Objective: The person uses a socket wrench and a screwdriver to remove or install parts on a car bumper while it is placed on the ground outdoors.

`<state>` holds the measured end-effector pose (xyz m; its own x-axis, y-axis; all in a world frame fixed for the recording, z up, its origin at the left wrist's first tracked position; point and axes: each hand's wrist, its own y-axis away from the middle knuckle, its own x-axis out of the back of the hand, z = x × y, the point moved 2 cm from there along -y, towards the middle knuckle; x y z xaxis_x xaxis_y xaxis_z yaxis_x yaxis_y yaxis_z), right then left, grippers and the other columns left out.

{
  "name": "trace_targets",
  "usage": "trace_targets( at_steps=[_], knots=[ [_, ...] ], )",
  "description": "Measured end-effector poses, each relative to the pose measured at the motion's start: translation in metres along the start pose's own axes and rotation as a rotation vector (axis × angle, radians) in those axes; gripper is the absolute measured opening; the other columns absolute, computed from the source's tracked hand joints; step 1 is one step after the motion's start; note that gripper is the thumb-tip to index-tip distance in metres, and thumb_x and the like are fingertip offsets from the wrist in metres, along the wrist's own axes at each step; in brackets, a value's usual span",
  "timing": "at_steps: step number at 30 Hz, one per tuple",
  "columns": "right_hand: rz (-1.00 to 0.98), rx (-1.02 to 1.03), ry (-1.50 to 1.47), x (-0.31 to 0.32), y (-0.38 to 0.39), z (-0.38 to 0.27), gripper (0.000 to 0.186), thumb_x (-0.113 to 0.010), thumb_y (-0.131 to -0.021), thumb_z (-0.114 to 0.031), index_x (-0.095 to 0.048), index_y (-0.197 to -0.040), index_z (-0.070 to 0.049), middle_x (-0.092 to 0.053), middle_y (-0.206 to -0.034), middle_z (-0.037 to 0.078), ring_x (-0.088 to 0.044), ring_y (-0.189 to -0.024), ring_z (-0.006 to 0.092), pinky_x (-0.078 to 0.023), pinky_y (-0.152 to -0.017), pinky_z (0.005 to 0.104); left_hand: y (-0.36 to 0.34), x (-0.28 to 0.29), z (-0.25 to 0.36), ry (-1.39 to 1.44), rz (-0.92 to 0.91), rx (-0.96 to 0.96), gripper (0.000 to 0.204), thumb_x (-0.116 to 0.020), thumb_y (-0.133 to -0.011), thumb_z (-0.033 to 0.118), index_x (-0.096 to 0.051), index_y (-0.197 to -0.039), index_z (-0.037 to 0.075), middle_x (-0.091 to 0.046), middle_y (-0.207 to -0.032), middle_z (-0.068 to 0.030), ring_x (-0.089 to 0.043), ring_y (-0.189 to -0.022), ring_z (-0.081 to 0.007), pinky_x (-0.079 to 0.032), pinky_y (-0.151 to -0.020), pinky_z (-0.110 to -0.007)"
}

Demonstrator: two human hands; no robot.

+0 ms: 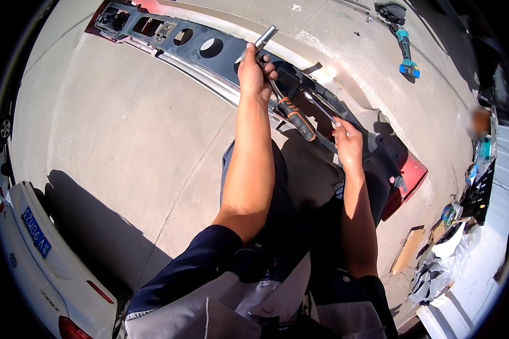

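In the upper middle of the frame, a metal cylinder (265, 38) and a handled tool (297, 118) with an orange-and-black grip are held together in the left hand (255, 74), its fingers closed around them; how the two are joined is hidden by the fist. The cylinder is pointed up and to the right, while the handle is slanted down to the right. Right of centre, the end of a slim metal wrench (320, 106) is gripped by the curled fingers of the right hand (349, 141), its head seen over the dark part of a long red-and-grey bumper (227, 57). The bumper is stretched from the upper left to the right of the frame, beneath both hands. A teal cordless tool (405, 52) is seen lying on the concrete ground (124, 118) at upper right, and a white car (56, 271) is parked at lower left.
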<state>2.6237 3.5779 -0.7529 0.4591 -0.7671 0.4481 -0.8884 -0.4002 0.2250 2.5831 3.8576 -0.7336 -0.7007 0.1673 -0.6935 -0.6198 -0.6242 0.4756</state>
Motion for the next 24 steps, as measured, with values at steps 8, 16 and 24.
trace_targets(
  at_steps=[8, 16, 24],
  knots=[
    [0.119, -0.337, -0.637, -0.009, 0.030, 0.018, 0.025, -0.055, -0.098, -0.018, -0.064, -0.107, 0.004, -0.058, -0.067, 0.003, -0.048, -0.053, 0.0077, -0.034, -0.048, 0.0228, -0.040, -0.002, -0.046, 0.089, -0.050, 0.129, 0.039, -0.044, -0.101, 0.046, -0.048, -0.092, 0.008, -0.049, -0.072, -0.0040, -0.037, -0.051, -0.0100, -0.029, -0.044, -0.023],
    [0.135, -0.452, -0.949, -0.018, 0.046, 0.057, 0.027, -0.057, -0.095, -0.020, -0.062, -0.110, 0.002, -0.057, -0.069, 0.005, -0.050, -0.057, 0.0120, -0.040, -0.054, 0.0257, -0.068, 0.012, -0.040, 0.097, -0.408, 0.409, 0.052, -0.046, -0.099, 0.049, -0.055, -0.103, -0.002, -0.049, -0.078, -0.0042, -0.038, -0.054, -0.0071, -0.033, -0.047, -0.021],
    [0.114, -0.425, -1.115, -0.042, 0.037, 0.080, 0.027, -0.058, -0.094, -0.018, -0.062, -0.109, 0.004, -0.055, -0.070, 0.004, -0.049, -0.057, 0.0111, -0.039, -0.055, 0.0260, -0.081, 0.028, -0.031, 0.030, -0.338, 0.420, 0.050, -0.043, -0.100, 0.049, -0.052, -0.097, 0.000, -0.048, -0.078, -0.0050, -0.038, -0.053, -0.0077, -0.032, -0.046, -0.021]
  ],
)
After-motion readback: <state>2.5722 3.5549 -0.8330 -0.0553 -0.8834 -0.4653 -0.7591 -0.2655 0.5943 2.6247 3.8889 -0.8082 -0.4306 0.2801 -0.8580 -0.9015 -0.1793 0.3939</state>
